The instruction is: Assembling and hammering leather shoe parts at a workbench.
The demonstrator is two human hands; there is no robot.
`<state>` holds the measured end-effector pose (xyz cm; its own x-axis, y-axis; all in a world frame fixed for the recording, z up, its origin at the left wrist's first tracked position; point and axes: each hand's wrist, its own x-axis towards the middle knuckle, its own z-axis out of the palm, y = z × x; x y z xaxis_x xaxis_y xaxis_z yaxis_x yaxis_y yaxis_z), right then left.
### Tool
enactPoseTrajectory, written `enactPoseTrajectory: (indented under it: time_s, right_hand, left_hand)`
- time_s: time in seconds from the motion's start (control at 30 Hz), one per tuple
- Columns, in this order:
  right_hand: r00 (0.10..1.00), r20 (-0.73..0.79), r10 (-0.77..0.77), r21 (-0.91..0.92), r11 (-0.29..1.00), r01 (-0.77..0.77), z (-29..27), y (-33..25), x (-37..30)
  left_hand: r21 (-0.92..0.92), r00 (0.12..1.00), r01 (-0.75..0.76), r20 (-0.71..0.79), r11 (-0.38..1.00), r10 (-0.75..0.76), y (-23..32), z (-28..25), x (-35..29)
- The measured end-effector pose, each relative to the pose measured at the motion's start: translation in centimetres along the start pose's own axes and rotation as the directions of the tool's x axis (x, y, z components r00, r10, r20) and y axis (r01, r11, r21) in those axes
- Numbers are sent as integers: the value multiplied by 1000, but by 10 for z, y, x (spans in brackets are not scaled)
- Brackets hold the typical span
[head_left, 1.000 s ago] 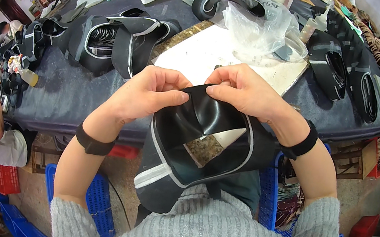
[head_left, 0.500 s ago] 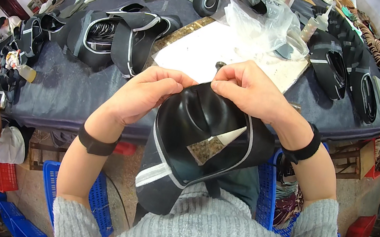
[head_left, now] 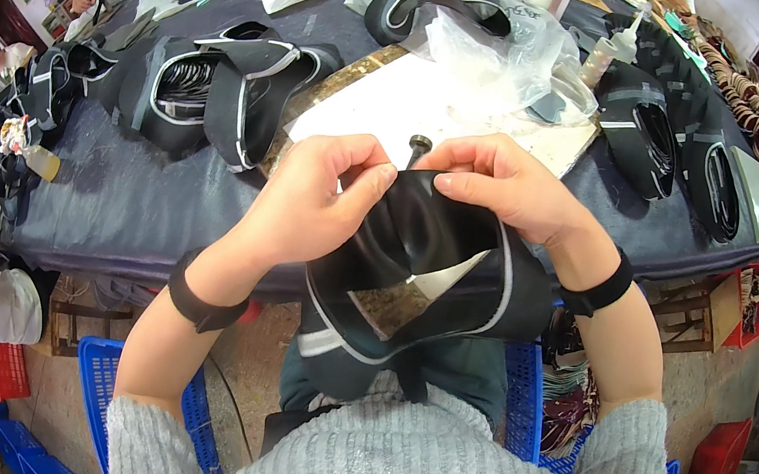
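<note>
Between my hands hangs a black, smooth, leather-like piece (head_left: pixel 421 229) with pale edging, bent into a wide loop. Its upper edge is pinched by the thumb and fingers of my left hand (head_left: pixel 331 193). A short way to the right, my right hand (head_left: pixel 510 189) pinches the same edge. Through the loop's opening part of the white board (head_left: pixel 373 99) and its speckled stone edge shows. A small metal tool with a round, flat head (head_left: pixel 419 145) stands just behind the edge, between my hands; its lower part is hidden.
Stacks of similar black pieces (head_left: pixel 166 93) lie to the left, others (head_left: pixel 637 130) to the right. Behind the board are a clear plastic bag (head_left: pixel 493 54) and a squeeze bottle (head_left: pixel 606 59). Blue baskets (head_left: pixel 525 400) flank my lap. Two people work at the left.
The black piece has tilted, and its lower part has drawn up away from my lap. My left hand has turned and moved right, closer to my right hand along the edge.
</note>
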<state>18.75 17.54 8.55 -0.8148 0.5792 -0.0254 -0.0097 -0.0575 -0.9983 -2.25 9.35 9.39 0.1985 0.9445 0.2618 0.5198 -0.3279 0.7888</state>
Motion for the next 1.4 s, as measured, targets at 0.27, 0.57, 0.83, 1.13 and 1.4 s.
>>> enactPoseTrajectory:
  time_s: [0.27,0.57,0.83,1.13,1.4]
  right_hand:
    - [894,-426,-140,-227,973,44,-40,-18,-33]
    - [566,-752,-336,-281,942,185,-103,-25,-92]
    - [173,-942,-287,-157,834,529,-133,2,-144]
    - [525,-850,-44,14,994,107,-163,21,-241]
    - [196,-981,-3,-114,820,-560,-179,46,-265]
  left_hand:
    - [-645,924,381,295,662,-244,-24,23,33]
    - [-715,895,387,444,583,-50,-4,78,69]
    - [-742,923,347,378,574,-69,25,162,105]
    - [-88,427,-193,889,977,164,144,125,198]
    - [319,793,-579,433,750,428,129,189,325]
